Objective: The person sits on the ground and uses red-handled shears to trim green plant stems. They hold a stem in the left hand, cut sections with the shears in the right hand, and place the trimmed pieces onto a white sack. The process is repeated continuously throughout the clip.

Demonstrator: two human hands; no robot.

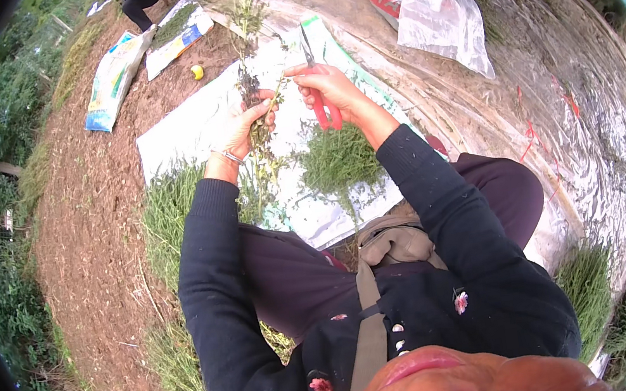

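Observation:
My left hand (248, 123) is closed round a tall leafy plant stalk (246, 55), held upright over a white sheet (184, 133). Red-handled scissors (329, 115) are in my right hand (330, 90), their dark blades pointing away from me. The thumb and forefinger of that hand are close to a side sprig of the stalk; whether they pinch it is too small to tell. Below the right hand, a heap of cut green sprigs (340, 159) lies on the sheet. More long green stems (173, 201) lie at the sheet's left edge.
A brown bag (393, 242) rests at my lap. Printed sacks (115, 79) lie on bare soil at the far left, near a yellow object (197, 72). Another person (141, 2) sits beyond them. A clear plastic bag (442, 27) lies on plastic sheeting (550, 88) at the right.

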